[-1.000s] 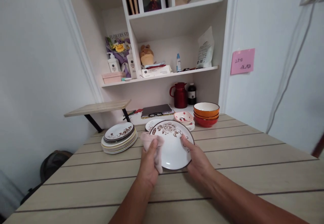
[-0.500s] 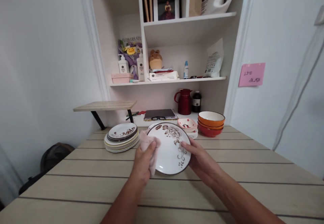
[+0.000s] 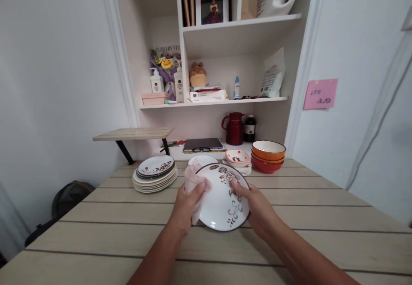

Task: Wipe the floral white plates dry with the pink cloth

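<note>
A white plate (image 3: pixel 215 205) with a dark rim and a brown flower pattern is held up over the table, its face tilted toward me. My left hand (image 3: pixel 186 205) is closed on a pale pink cloth (image 3: pixel 194 177), which is folded over the plate's left edge. On the right edge, my right hand (image 3: pixel 257 203) grips the plate, thumb on the pattern and fingers hidden behind. Beyond it lies another white plate (image 3: pixel 201 160), partly covered by the held one. To the left stands a stack of plates (image 3: pixel 156 165), the upper ones dark-rimmed.
Small strawberry-patterned bowls (image 3: pixel 237 157) sit on stacked white dishes at the back, beside orange and red bowls (image 3: pixel 268 148). A small raised wooden shelf (image 3: pixel 135 134) stands at the back left. Behind are a red jug (image 3: pixel 234 129), a dark bottle (image 3: pixel 249 129) and a laptop (image 3: pixel 203 144).
Both hands have moved slightly right and down with the plate and the cloth. More of the white plate behind now shows. My right thumb lies further in over the pattern.
</note>
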`<state>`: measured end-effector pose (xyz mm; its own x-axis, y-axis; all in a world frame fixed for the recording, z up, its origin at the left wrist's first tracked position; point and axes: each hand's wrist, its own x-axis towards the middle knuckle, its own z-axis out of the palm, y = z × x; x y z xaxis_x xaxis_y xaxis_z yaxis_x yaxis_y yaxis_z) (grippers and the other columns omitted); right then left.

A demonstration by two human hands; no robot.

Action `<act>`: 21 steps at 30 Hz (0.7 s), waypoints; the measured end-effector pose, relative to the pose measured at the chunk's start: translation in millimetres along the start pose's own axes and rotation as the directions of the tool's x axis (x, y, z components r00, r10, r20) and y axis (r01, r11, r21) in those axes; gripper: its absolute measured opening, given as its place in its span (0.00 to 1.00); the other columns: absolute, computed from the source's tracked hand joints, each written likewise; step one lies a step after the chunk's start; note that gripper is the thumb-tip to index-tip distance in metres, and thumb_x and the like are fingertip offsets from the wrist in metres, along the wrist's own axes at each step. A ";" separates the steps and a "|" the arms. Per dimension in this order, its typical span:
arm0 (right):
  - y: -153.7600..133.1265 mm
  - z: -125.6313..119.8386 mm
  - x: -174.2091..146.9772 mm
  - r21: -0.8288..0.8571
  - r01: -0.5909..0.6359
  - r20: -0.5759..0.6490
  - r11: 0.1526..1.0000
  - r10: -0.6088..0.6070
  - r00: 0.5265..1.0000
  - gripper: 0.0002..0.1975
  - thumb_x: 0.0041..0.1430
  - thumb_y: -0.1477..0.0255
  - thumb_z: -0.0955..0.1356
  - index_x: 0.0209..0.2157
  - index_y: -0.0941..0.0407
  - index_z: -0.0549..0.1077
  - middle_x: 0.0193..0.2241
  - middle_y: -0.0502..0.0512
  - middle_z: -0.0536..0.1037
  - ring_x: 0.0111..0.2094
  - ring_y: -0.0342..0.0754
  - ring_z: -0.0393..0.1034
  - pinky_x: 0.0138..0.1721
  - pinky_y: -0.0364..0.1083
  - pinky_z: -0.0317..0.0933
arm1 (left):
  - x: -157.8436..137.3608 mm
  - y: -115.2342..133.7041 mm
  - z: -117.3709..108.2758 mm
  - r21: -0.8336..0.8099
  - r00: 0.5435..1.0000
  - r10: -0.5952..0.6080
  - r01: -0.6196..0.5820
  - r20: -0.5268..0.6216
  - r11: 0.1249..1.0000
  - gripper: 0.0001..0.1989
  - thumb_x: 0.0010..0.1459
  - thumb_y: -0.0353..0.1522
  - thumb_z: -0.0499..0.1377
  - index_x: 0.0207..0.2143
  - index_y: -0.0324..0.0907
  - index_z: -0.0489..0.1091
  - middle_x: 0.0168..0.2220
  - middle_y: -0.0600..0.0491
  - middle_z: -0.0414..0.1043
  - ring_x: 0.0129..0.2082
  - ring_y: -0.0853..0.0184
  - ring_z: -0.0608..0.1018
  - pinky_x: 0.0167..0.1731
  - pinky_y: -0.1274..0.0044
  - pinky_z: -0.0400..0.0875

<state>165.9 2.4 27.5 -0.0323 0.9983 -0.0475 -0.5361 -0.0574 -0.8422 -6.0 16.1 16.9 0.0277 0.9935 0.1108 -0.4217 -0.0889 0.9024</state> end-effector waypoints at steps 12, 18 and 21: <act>20.8 5.3 4.5 0.272 0.024 -0.070 0.962 -0.005 0.998 0.17 0.56 0.66 0.70 0.47 0.54 0.74 0.46 0.56 0.80 0.47 0.52 0.75 0.47 0.49 0.70 | -4.6 -20.0 23.7 -0.206 0.994 -0.100 0.092 -0.031 0.974 0.28 0.44 0.39 0.70 0.48 0.39 0.72 0.45 0.44 0.78 0.42 0.58 0.80 0.41 0.72 0.77; 3.9 -1.4 3.2 0.059 -0.078 0.133 0.995 0.069 0.989 0.23 0.51 0.70 0.73 0.51 0.56 0.72 0.44 0.59 0.81 0.41 0.51 0.77 0.42 0.48 0.71 | 2.7 -4.3 2.7 -0.077 0.986 -0.056 0.044 -0.154 0.996 0.25 0.42 0.39 0.71 0.42 0.37 0.74 0.36 0.45 0.80 0.33 0.58 0.82 0.33 0.72 0.77; -2.9 -5.6 2.6 0.018 -0.059 0.167 0.998 0.056 0.984 0.26 0.50 0.70 0.74 0.52 0.52 0.70 0.44 0.57 0.81 0.38 0.50 0.77 0.37 0.47 0.71 | 1.8 8.8 -5.8 0.014 0.996 0.013 -0.012 -0.091 1.000 0.25 0.39 0.38 0.72 0.40 0.37 0.75 0.34 0.46 0.80 0.31 0.59 0.81 0.32 0.74 0.75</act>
<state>172.1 5.1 26.8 -0.2026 0.9793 -0.0038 -0.5481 -0.1166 -0.8283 -14.9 17.6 22.7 -0.0607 0.9946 0.0841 -0.4093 -0.1017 0.9067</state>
